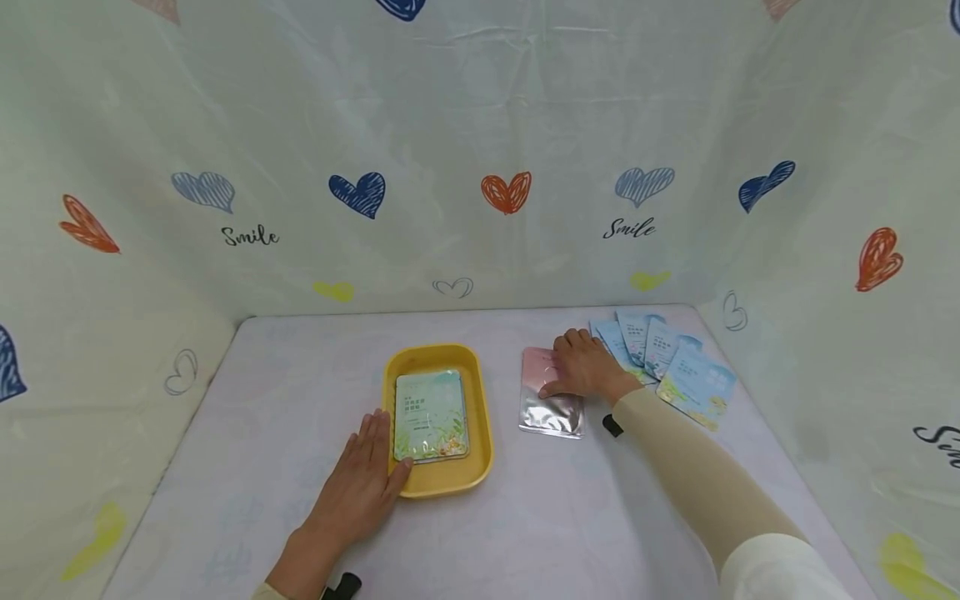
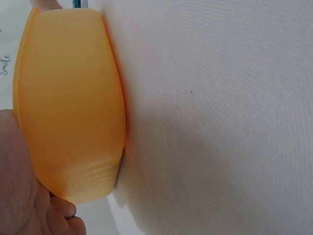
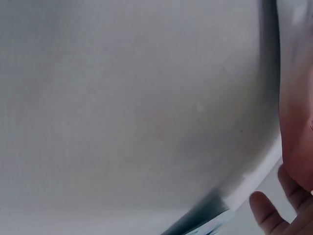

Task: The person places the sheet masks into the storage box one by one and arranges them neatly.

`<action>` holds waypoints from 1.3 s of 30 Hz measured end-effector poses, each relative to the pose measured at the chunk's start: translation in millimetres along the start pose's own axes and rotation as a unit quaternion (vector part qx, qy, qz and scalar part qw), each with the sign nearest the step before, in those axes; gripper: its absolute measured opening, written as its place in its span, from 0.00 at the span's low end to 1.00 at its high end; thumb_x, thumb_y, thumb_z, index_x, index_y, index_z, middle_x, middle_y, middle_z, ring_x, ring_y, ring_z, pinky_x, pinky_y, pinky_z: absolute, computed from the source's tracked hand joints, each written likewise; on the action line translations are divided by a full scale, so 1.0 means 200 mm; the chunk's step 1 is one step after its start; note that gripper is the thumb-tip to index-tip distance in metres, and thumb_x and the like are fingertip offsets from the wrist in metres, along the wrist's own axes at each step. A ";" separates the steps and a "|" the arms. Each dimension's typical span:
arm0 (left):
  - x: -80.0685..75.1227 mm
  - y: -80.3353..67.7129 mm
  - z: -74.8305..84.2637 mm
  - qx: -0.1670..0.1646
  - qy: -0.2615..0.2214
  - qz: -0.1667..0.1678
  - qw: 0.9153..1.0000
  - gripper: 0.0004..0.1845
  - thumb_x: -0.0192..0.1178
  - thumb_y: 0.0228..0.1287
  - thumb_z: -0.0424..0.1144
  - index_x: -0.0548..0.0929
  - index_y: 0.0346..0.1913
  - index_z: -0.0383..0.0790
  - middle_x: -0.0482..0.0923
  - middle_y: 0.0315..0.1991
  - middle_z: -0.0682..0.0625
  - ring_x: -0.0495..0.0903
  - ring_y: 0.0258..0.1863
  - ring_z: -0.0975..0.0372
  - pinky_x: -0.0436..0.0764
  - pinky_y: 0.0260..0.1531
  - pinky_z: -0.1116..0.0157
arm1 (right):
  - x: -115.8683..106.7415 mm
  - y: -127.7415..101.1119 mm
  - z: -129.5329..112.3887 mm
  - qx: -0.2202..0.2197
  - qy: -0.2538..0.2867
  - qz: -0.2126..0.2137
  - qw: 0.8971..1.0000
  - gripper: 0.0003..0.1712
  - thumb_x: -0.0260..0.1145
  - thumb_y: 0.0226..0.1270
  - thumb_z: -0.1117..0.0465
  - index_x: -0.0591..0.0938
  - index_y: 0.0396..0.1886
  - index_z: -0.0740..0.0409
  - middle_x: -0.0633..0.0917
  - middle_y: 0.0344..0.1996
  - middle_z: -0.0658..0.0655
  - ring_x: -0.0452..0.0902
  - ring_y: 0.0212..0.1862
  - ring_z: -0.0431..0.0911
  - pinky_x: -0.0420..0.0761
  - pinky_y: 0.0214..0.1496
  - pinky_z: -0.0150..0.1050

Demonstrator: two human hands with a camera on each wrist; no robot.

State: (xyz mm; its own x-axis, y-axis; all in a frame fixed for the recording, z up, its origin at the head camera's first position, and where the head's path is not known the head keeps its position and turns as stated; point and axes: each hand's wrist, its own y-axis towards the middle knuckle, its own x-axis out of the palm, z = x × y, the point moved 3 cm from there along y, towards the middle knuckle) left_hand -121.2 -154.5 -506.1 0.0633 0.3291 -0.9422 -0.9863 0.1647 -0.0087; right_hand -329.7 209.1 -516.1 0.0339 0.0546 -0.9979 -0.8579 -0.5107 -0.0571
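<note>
Our right grip (image 1: 587, 368) pinches a pink-and-silver packet (image 1: 551, 414) toward the far edge of the surface (image 1: 480, 546); our left grip (image 1: 356, 482), fingers straight, rests against a yellow tray (image 1: 447, 480). A loose pinch, we judge, could drop the packet.

So on the right arm there's a plain, snug-looking tan sleeve (image 1: 697, 467) that runs from around the wrist up to a wider white sleeve (image 1: 780, 571), with just the rounded end of it showing at the bottom of the head view. There's also a small black piece (image 1: 612, 426) poking out by that wrist, can't really tell how it's fastened. Left side's similar: a sliver of tan cuff (image 1: 267, 592), a stubby black bit (image 1: 345, 586) by the wrist, and both left grip (image 1: 362, 473) and right grip (image 1: 585, 367) are bare.
</note>
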 end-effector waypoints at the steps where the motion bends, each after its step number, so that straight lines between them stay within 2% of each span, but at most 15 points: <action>1: 0.00 0.00 0.00 0.000 -0.001 -0.001 1.000 0.45 0.52 0.82 0.54 0.48 0.83 0.25 0.50 0.84 0.31 0.49 0.84 0.41 0.57 0.81 0.40 | 0.00 0.00 0.00 0.004 0.008 0.000 1.000 0.52 0.72 0.56 0.22 0.73 0.58 0.61 0.78 0.49 0.61 0.74 0.48 0.55 0.82 0.53 0.52; 4: 0.00 0.00 0.00 0.000 -0.001 -0.002 1.000 0.45 0.51 0.83 0.55 0.48 0.83 0.25 0.50 0.84 0.31 0.49 0.84 0.41 0.56 0.81 0.40 | -0.03 0.00 -0.02 0.028 0.053 -0.009 0.998 0.47 0.76 0.57 0.27 0.71 0.57 0.58 0.79 0.43 0.58 0.77 0.38 0.51 0.83 0.40 0.46; 7: 0.00 0.00 0.00 0.001 -0.005 0.001 1.000 0.45 0.51 0.83 0.55 0.49 0.83 0.25 0.50 0.84 0.31 0.50 0.84 0.40 0.57 0.80 0.40 | -0.06 0.00 -0.03 0.060 0.119 -0.010 0.991 0.42 0.78 0.60 0.35 0.70 0.60 0.56 0.81 0.44 0.57 0.78 0.36 0.49 0.84 0.37 0.44; 10: -0.01 0.00 0.00 0.003 -0.007 0.003 1.000 0.45 0.51 0.83 0.55 0.49 0.83 0.25 0.51 0.84 0.31 0.50 0.84 0.40 0.57 0.80 0.40 | -0.10 -0.01 -0.04 0.086 0.183 0.006 0.979 0.41 0.79 0.64 0.44 0.70 0.67 0.57 0.82 0.52 0.61 0.81 0.45 0.52 0.87 0.48 0.49; 13: -0.01 0.00 0.00 0.004 -0.005 0.003 1.000 0.45 0.52 0.83 0.54 0.48 0.83 0.25 0.51 0.83 0.30 0.50 0.84 0.40 0.58 0.80 0.40 | -0.13 -0.01 -0.05 0.102 0.240 0.027 0.965 0.44 0.79 0.65 0.52 0.68 0.75 0.56 0.80 0.60 0.66 0.81 0.53 0.57 0.85 0.60 0.56; 18: -0.02 0.00 0.00 0.005 -0.003 0.001 1.000 0.45 0.52 0.83 0.53 0.47 0.83 0.24 0.50 0.83 0.30 0.50 0.84 0.40 0.58 0.80 0.40 | -0.15 -0.01 -0.06 0.116 0.307 0.064 0.943 0.40 0.75 0.67 0.61 0.69 0.76 0.59 0.79 0.66 0.70 0.79 0.61 0.62 0.80 0.67 0.60; 20: -0.02 0.00 0.00 0.005 -0.003 0.001 1.000 0.45 0.52 0.83 0.53 0.47 0.83 0.24 0.50 0.83 0.30 0.50 0.84 0.40 0.58 0.80 0.40 | -0.15 -0.02 -0.06 0.130 0.338 0.076 0.929 0.35 0.73 0.68 0.63 0.72 0.73 0.61 0.80 0.66 0.69 0.79 0.60 0.61 0.80 0.65 0.59; 23: -0.01 0.00 0.00 0.005 -0.003 0.001 1.000 0.45 0.52 0.83 0.53 0.47 0.83 0.24 0.50 0.83 0.30 0.50 0.84 0.40 0.58 0.80 0.40 | -0.13 -0.02 -0.07 0.154 0.382 0.080 0.908 0.30 0.71 0.70 0.63 0.75 0.70 0.60 0.82 0.63 0.69 0.80 0.56 0.61 0.84 0.57 0.54; 28: -0.01 0.00 0.00 0.001 -0.003 -0.003 1.000 0.45 0.52 0.83 0.53 0.47 0.83 0.25 0.50 0.84 0.30 0.49 0.84 0.40 0.57 0.80 0.41 | -0.08 -0.03 -0.08 0.171 0.441 0.033 0.880 0.36 0.72 0.70 0.61 0.70 0.75 0.54 0.77 0.68 0.71 0.81 0.56 0.60 0.87 0.43 0.44; 32: -0.01 0.00 0.00 -0.003 -0.004 -0.005 1.000 0.45 0.52 0.83 0.53 0.46 0.83 0.25 0.49 0.84 0.31 0.49 0.84 0.41 0.57 0.81 0.41 | -0.05 -0.04 -0.09 0.174 0.471 0.005 0.865 0.39 0.73 0.69 0.63 0.67 0.77 0.53 0.76 0.69 0.72 0.82 0.54 0.59 0.89 0.38 0.42; 35: -0.01 0.00 0.00 -0.002 -0.006 -0.004 1.000 0.45 0.52 0.83 0.53 0.46 0.83 0.25 0.50 0.84 0.31 0.49 0.84 0.40 0.57 0.81 0.41 | -0.03 -0.05 -0.10 0.183 0.480 0.010 0.858 0.36 0.71 0.71 0.65 0.70 0.76 0.55 0.79 0.65 0.72 0.83 0.53 0.58 0.89 0.39 0.41; 39: 0.00 0.00 0.00 -0.001 -0.011 -0.001 1.000 0.45 0.52 0.83 0.53 0.46 0.83 0.25 0.49 0.84 0.31 0.49 0.84 0.40 0.57 0.81 0.41 | -0.01 -0.05 -0.10 0.197 0.501 0.018 0.842 0.34 0.69 0.72 0.66 0.72 0.75 0.56 0.81 0.63 0.71 0.83 0.52 0.55 0.89 0.41 0.39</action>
State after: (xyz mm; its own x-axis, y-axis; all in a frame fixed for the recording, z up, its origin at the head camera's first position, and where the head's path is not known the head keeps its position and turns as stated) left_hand -121.0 -155.7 -505.5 0.0681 0.3493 -0.9345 -0.9864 0.1641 -0.0105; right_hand -309.9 196.9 -513.7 0.2517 -0.8077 -0.5331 -0.9643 -0.1623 -0.2094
